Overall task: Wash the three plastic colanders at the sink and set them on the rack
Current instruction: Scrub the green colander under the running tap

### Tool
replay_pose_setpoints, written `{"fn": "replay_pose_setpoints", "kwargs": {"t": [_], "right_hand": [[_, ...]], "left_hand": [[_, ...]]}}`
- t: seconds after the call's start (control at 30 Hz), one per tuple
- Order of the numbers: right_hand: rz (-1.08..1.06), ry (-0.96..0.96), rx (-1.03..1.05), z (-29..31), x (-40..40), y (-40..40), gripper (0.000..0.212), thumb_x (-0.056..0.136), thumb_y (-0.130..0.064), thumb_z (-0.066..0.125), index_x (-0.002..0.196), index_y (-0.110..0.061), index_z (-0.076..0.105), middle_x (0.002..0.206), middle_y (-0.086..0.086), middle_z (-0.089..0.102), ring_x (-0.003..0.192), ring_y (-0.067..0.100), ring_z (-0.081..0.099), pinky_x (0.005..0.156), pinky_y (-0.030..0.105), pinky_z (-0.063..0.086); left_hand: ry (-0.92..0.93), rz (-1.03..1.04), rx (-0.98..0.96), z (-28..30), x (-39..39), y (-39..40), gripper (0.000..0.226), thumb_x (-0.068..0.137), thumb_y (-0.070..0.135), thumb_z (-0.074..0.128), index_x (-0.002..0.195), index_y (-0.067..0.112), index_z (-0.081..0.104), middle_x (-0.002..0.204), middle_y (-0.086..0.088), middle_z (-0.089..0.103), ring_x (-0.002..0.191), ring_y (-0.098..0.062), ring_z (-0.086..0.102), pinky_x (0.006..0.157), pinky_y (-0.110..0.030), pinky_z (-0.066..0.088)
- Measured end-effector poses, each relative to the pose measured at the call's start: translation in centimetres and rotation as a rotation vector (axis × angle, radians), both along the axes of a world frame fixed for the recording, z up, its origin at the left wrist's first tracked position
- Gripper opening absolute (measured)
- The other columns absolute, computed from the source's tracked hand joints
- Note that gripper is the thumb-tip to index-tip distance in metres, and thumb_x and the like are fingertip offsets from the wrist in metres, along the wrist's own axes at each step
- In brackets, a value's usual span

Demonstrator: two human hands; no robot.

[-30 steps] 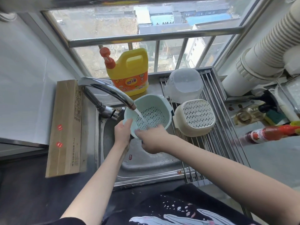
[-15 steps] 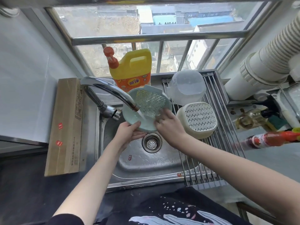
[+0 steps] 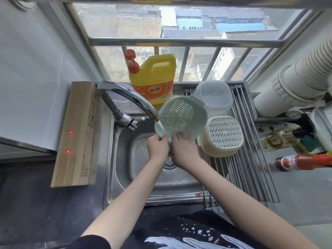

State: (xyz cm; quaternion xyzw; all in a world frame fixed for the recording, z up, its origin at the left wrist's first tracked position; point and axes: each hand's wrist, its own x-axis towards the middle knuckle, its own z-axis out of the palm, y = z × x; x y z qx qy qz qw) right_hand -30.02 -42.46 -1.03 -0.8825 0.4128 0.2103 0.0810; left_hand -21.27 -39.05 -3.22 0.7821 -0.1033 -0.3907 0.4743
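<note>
Green colander point(image 3: 181, 119) now tipped further, slotted base facing camera, left hand point(image 3: 157, 147) pinching lower rim, right hand point(image 3: 185, 150) gripping it from nearer the left, tap point(image 3: 129, 97) running.

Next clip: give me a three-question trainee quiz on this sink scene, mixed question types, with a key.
1. True or false: the cream colander lies upside down on the rack.
2. Which hands hold the green colander? A) left hand only B) right hand only C) both
3. Fill in: the green colander is held by the spout of the ____, above the sink.

Key: 1 true; 2 C; 3 faucet.
</note>
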Motion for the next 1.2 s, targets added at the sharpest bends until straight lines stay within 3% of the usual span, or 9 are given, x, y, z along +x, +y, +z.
{"fn": "replay_pose_setpoints", "kwargs": {"t": [0.07,0.2,0.37,0.57,0.7,0.8,0.97,1.1,1.2], "right_hand": [[-0.044,-0.127,0.19,0.2,-0.2,-0.2,0.064,0.086,-0.018,0.047,0.146,-0.008,0.027,0.147,0.013,0.037,0.141,0.028,0.025,0.118,0.04,0.003],[-0.011,0.136,-0.177,0.6,-2.2,-2.4,0.07,0.093,-0.026,0.045,0.15,-0.005,0.012,0.158,0.015,0.013,0.147,0.03,0.001,0.116,0.045,-0.009],[-0.08,-0.212,0.274,-0.2,0.3,0.5,0.059,0.083,-0.021,0.049,0.139,-0.008,0.034,0.139,0.015,0.043,0.13,0.03,0.039,0.109,0.041,0.027],[-0.023,0.289,-0.186,1.3,-1.2,-1.7,0.075,0.092,-0.032,0.047,0.151,-0.003,0.011,0.157,0.02,0.011,0.146,0.035,0.0,0.112,0.057,-0.016],[-0.07,-0.097,0.226,0.7,0.7,0.4,0.055,0.088,-0.022,0.048,0.139,-0.006,0.035,0.138,0.019,0.045,0.133,0.033,0.035,0.116,0.046,0.012],[-0.265,-0.405,0.48,-0.1,0.1,-0.8,0.056,0.082,-0.019,0.057,0.136,-0.022,0.041,0.127,0.009,0.058,0.124,0.03,0.046,0.106,0.04,0.035],[-0.87,-0.829,0.855,0.7,0.8,-2.1,0.057,0.084,0.007,0.04,0.133,-0.021,0.043,0.122,0.005,0.06,0.107,0.02,0.057,0.09,0.033,0.045],[-1.299,-0.844,1.014,0.9,1.1,-4.4,0.024,0.097,-0.009,0.036,0.113,-0.015,0.053,0.103,0.003,0.057,0.084,0.016,0.056,0.083,0.041,0.046],[-1.137,-0.622,1.143,0.7,2.3,-4.1,0.024,0.099,-0.01,0.033,0.087,-0.012,0.054,0.071,0.002,0.052,0.064,0.012,0.054,0.063,0.023,0.046]], "left_hand": [[-0.039,-0.039,0.057,-0.1,-0.1,0.6,0.033,0.085,0.02,0.06,0.056,0.009,0.05,0.061,-0.012,0.057,0.064,-0.028,0.06,0.066,-0.039,0.053],[-0.043,-0.015,0.027,-0.1,0.1,1.2,0.032,0.086,0.019,0.06,0.065,-0.004,0.056,0.066,-0.014,0.06,0.068,-0.032,0.068,0.065,-0.049,0.058],[-0.02,-0.014,0.037,1.0,-0.5,0.7,0.035,0.082,0.017,0.062,0.051,0.008,0.049,0.053,-0.009,0.053,0.054,-0.024,0.056,0.06,-0.035,0.05],[0.129,0.012,-0.005,1.4,-0.2,0.6,0.02,0.09,0.011,0.059,0.074,0.0,0.057,0.072,-0.009,0.057,0.062,-0.02,0.063,0.065,-0.041,0.06],[0.067,-0.087,0.07,0.4,-0.2,0.2,0.028,0.079,0.016,0.062,0.053,0.009,0.052,0.056,-0.009,0.055,0.056,-0.02,0.054,0.058,-0.036,0.051],[0.267,-0.05,0.042,0.3,0.3,0.4,0.009,0.081,0.011,0.061,0.081,0.004,0.067,0.086,-0.023,0.069,0.08,-0.034,0.069,0.071,-0.047,0.058],[0.536,-0.084,0.017,1.4,0.1,0.8,0.017,0.09,0.0,0.05,0.107,-0.004,0.054,0.084,-0.025,0.065,0.05,-0.027,0.067,0.047,-0.032,0.058],[0.571,-0.168,0.157,1.0,0.3,1.4,0.023,0.092,0.001,0.042,0.113,-0.007,0.046,0.078,-0.025,0.064,0.044,-0.026,0.066,0.042,-0.029,0.055],[0.573,-0.268,0.258,1.2,0.5,1.8,0.013,0.091,0.0,0.038,0.096,-0.004,0.05,0.052,-0.014,0.063,0.033,-0.017,0.058,0.036,-0.021,0.05]]}}
